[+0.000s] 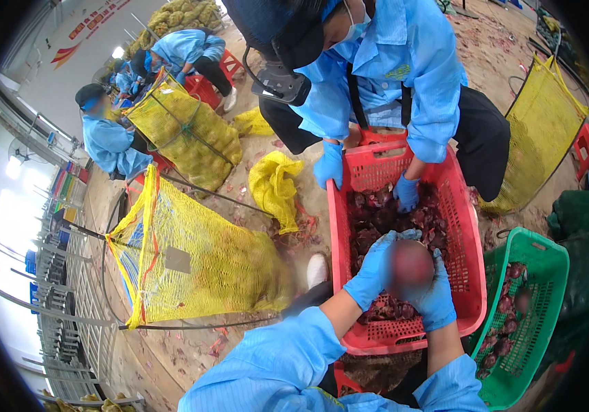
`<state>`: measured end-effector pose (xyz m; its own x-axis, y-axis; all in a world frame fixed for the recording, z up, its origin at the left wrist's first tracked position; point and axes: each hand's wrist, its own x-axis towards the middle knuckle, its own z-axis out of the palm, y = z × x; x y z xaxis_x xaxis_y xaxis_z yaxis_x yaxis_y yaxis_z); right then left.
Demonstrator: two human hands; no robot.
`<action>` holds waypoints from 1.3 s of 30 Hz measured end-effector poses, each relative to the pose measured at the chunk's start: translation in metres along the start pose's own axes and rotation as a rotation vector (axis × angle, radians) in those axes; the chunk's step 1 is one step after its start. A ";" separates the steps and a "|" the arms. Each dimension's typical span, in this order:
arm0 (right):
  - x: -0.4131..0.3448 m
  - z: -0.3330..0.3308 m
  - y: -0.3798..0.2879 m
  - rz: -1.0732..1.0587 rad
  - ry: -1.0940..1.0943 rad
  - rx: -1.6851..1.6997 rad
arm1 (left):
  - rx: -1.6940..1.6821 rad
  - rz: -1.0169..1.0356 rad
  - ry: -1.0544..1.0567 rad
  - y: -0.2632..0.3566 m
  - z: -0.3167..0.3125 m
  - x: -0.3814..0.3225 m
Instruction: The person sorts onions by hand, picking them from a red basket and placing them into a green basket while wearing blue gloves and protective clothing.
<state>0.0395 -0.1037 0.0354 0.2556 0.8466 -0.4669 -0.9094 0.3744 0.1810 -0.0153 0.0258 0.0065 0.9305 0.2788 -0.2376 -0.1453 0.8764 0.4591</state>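
In blue gloves, my left hand [374, 273] and my right hand [436, 298] hold a round, dark red onion [411, 269] between them, its surface partly blurred. They are over a red plastic crate [472, 288] with onions and loose skins [377, 216] in it. Across the crate a co-worker in a blue smock has one gloved hand [329, 165] on the crate's rim and the other gloved hand [406, 191] among the onions. To the right of the red crate, a green plastic crate [541, 309] holds several red onions [504, 346] along its left side.
A yellow mesh sack [212, 257] on a frame lies at left, with an empty-looking yellow mesh bag [276, 190] beyond. Full mesh sacks [186, 129] stand farther back near seated co-workers. Another yellow sack [541, 134] leans at right. Onion skins litter the floor.
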 end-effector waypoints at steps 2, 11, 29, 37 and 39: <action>0.001 -0.002 -0.001 -0.032 0.002 -0.025 | -0.091 -0.003 -0.095 0.003 0.005 0.000; -0.004 -0.016 -0.046 -0.442 0.079 -0.218 | 0.130 -0.257 0.175 -0.007 -0.002 -0.002; 0.001 -0.027 -0.020 -0.308 0.281 -0.581 | -0.302 -0.328 0.231 -0.010 -0.011 0.007; 0.005 0.001 0.002 -0.148 0.043 -0.081 | 0.266 0.097 -0.195 0.002 0.009 0.003; 0.006 -0.009 -0.015 -0.216 0.040 -0.024 | 0.426 0.141 -0.163 0.000 0.011 0.004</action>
<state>0.0514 -0.1073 0.0219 0.4324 0.7322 -0.5263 -0.8427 0.5358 0.0529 -0.0083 0.0229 0.0149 0.9570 0.2888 -0.0259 -0.1551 0.5856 0.7956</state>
